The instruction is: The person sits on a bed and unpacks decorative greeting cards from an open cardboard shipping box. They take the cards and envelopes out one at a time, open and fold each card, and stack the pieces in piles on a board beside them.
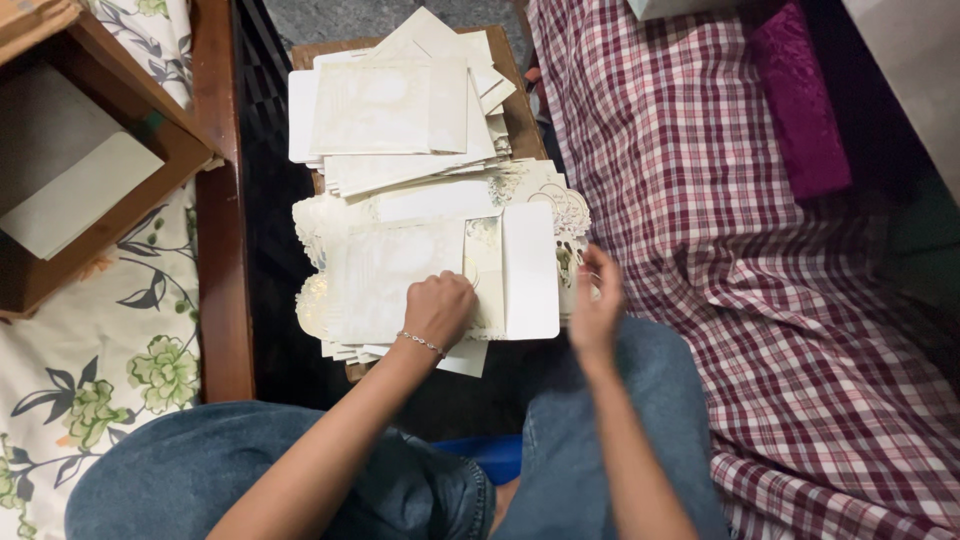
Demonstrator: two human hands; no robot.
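Observation:
My left hand [438,308], with a thin bracelet at the wrist, rests fingers curled on a cream envelope [400,270] whose white flap [530,270] lies open to the right. My right hand [597,305] touches the right edge of the same stack, at the ornate cut-edge cards [555,200] under the envelope. Both hands work on the near pile of cream cards and envelopes on a small wooden stand [515,90]. A second pile of plain cream envelopes [395,110] lies just beyond it.
A red-and-white checked cloth [760,280] covers the surface on the right, with a magenta cushion [800,100] on it. On the left are a floral sheet [110,370], a wooden frame [220,200] and a wooden box [70,160]. My jeans-clad knees [600,450] are below.

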